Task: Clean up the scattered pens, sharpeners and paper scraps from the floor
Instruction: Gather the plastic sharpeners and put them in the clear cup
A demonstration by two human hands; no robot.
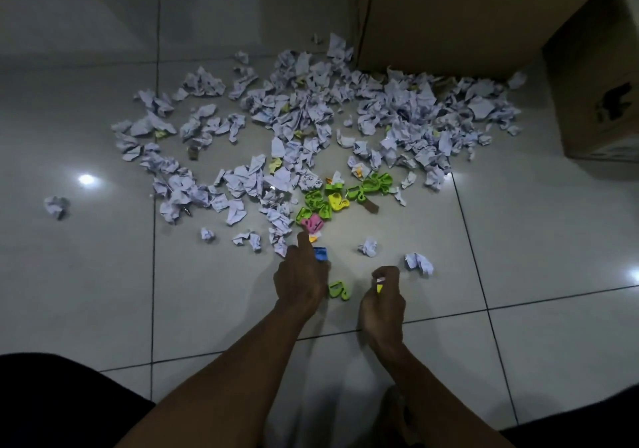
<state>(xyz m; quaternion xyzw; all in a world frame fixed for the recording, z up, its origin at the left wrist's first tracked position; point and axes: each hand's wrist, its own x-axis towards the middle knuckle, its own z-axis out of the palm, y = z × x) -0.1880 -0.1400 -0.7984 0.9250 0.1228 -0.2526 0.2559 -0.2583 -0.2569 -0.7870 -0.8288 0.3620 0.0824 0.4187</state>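
Crumpled white paper scraps (pixel 311 112) lie scattered over the tiled floor. Several green sharpeners (pixel 345 195) and a pink sharpener (pixel 313 223) sit in a cluster just in front of the paper. One more green sharpener (pixel 338 290) lies between my hands. My left hand (pixel 301 275) has its forefinger stretched toward the pink sharpener and its other fingers curled over a blue sharpener (pixel 321 253). My right hand (pixel 382 295) grips a small yellow and pink piece (pixel 379 283), fingers curled round it. No pens are plainly visible.
A large cardboard box (pixel 449 15) stands at the back against the paper pile, and a second box (pixel 601 77) stands at the right. Single paper balls (pixel 56 206) (pixel 419 262) (pixel 368 247) lie apart. My dark-clad knees fill the bottom corners.
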